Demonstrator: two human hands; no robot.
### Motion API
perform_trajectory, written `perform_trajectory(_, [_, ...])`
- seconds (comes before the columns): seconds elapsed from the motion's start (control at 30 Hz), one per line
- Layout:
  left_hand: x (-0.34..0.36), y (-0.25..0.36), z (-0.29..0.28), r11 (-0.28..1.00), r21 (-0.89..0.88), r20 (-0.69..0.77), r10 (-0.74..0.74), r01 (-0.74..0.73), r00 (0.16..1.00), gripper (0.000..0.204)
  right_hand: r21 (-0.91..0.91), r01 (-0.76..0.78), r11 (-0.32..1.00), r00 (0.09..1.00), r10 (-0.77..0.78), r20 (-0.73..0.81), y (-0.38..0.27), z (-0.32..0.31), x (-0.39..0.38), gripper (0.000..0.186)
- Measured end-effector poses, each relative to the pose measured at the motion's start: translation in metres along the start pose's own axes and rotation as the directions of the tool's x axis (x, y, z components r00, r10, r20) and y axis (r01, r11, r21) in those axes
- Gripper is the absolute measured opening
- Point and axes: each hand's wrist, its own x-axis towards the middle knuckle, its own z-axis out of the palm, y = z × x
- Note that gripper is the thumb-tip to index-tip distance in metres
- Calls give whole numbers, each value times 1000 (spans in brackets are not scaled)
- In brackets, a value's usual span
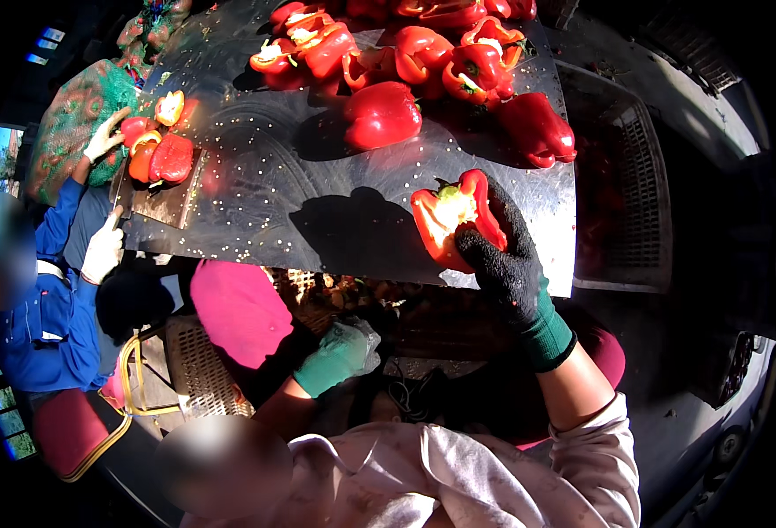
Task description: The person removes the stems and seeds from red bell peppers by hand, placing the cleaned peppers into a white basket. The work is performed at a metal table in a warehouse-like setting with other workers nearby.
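Observation:
My right hand (507, 264), in a black and green glove, holds up a halved red bell pepper (448, 216) over the near right edge of the metal table (256, 189). The cut side shows its pale core and seeds. Below the table edge, near my lap, is my left hand (342, 352) in a green and grey glove. Its fingers look curled, and whatever they may hold is hidden. Beyond the held half, a red pepper (383, 116) and another red pepper (536, 130) lie on the metal, with cut peppers (419, 55) heaped farther back.
At the left, a co-worker in blue has white-gloved hands (104, 246) beside cut peppers (170, 158) on a small board (170, 204). Green net sacks (76, 123) stand beyond. A plastic crate (643, 202) sits right of the table; another crate (199, 361) is below it. Seeds dot the metal.

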Motion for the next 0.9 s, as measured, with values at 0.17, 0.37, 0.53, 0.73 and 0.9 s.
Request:
perform_trajectory(0.17, [11,42,-102,764,-594,-653,-277,-251,705,40,-224,126,966,991,-131,-7,3,0,-8,68])
perform_trajectory(0.37, [64,56,-140,963,-260,-716,-239,68,656,62,-418,236,877,972,-221,83,17,14,-9,72])
perform_trajectory(0.53, [67,51,-148,955,-271,-481,-240,117,843,68,-416,227,881,971,-172,166,8,14,-13,81])
perform_trajectory(0.73, [99,20,-101,695,-650,-597,-215,-308,773,44,-429,304,851,949,-230,216,15,15,-18,96])
perform_trajectory(0.9, [107,50,-109,378,-706,-708,-364,-599,605,30,-341,386,857,923,-352,157,1,18,-21,95])
